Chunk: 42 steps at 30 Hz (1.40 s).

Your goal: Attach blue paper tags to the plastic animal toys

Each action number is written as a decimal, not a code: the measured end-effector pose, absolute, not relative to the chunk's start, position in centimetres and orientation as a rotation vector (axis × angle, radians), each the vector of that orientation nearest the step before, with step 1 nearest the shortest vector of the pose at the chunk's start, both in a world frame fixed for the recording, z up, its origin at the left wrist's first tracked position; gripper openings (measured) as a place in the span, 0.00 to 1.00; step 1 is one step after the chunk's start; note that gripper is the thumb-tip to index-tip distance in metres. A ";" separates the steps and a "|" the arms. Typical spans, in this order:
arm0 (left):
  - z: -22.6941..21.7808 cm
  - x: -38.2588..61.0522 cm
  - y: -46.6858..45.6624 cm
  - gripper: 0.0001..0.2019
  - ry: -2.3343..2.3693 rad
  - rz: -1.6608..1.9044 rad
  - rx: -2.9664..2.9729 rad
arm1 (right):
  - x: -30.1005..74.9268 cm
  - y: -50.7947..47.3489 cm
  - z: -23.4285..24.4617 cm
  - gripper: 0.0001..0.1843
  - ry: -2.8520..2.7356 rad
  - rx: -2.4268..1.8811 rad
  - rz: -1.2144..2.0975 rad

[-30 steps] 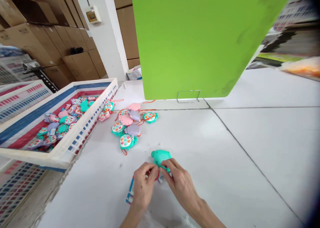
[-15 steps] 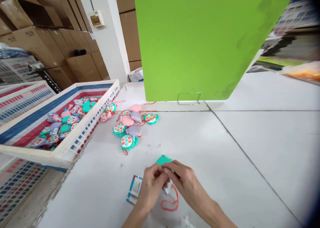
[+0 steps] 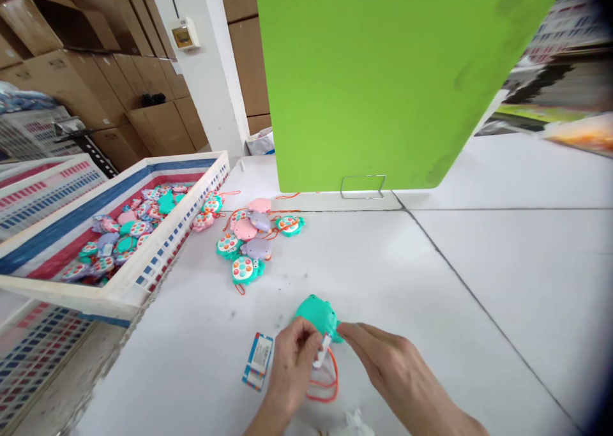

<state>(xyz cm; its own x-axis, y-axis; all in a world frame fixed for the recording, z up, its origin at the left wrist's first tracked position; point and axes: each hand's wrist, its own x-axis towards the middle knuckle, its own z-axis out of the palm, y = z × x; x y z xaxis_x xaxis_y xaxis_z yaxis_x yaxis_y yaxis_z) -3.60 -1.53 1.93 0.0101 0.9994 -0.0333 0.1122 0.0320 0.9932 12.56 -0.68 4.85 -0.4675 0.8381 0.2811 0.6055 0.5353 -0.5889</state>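
Observation:
In the head view, my left hand (image 3: 291, 366) is closed, thumb and index finger pinched at a small white tag (image 3: 322, 352). Just beyond it a teal animal-shaped toy (image 3: 317, 313) lies face down on the table. My right hand (image 3: 395, 362) has its fingers stretched out together, their tips at the toy's right edge; its thumb is hidden. An orange cord loop (image 3: 330, 394) lies between my hands below the tag. Left of my left hand are blue-and-red printed cards (image 3: 258, 359) with a white barcode label.
Several teal, pink and purple toys (image 3: 246, 232) with orange cords lie farther back on the white table (image 3: 479, 270). A crate (image 3: 119, 289) of similar toys stands at the left. Across the back rises a green board (image 3: 383, 85) with a wire stand (image 3: 363, 187). Crumpled clear plastic (image 3: 354, 423) lies nearest me.
My right hand has moved right, away from my left fingers, and its fingers have straightened. More of the teal toy and white tag now shows. My left hand has barely moved.

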 end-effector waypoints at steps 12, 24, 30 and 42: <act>3.3 -3.8 -2.0 0.12 1.323 1.200 1.159 | 9.7 -0.1 3.5 0.13 -1.283 -1.024 1.444; 5.1 -3.2 -2.5 0.03 1.280 1.119 1.101 | 9.9 -0.4 2.2 0.05 -0.690 -0.671 1.963; 5.6 -2.9 -2.3 0.05 1.358 1.085 1.250 | 9.7 -0.5 1.7 0.08 -0.549 -0.722 1.968; 5.3 -2.8 -2.3 0.05 1.345 1.075 1.243 | 9.6 -0.5 1.3 0.06 -0.549 -0.731 1.959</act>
